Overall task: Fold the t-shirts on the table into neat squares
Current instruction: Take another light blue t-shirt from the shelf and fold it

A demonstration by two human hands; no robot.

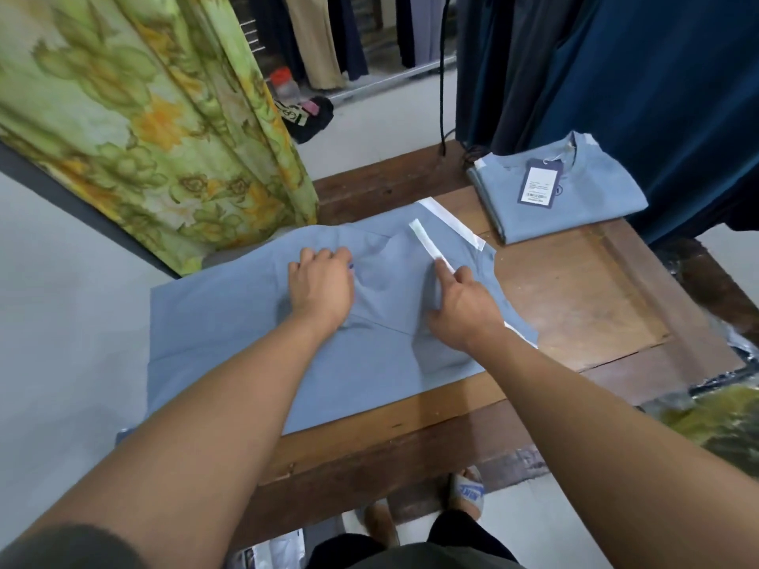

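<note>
A light blue t-shirt (230,322) with white-edged sleeves lies spread across the left part of the wooden table (575,297), its left side hanging past the edge. My left hand (322,287) rests on the shirt's middle, fingers bent down onto the cloth. My right hand (462,308) lies on the shirt near a folded-in sleeve, its index finger stretched along the sleeve's white band (429,246). A second blue t-shirt (575,199), folded into a square with a hang tag (539,183) on top, sits at the table's far right.
A green floral curtain (143,117) hangs at the left beside the table. Dark blue garments (636,76) hang behind the far right corner. A black cord (442,76) drops to the table's back edge. Crinkled plastic packaging (706,408) lies at the right edge.
</note>
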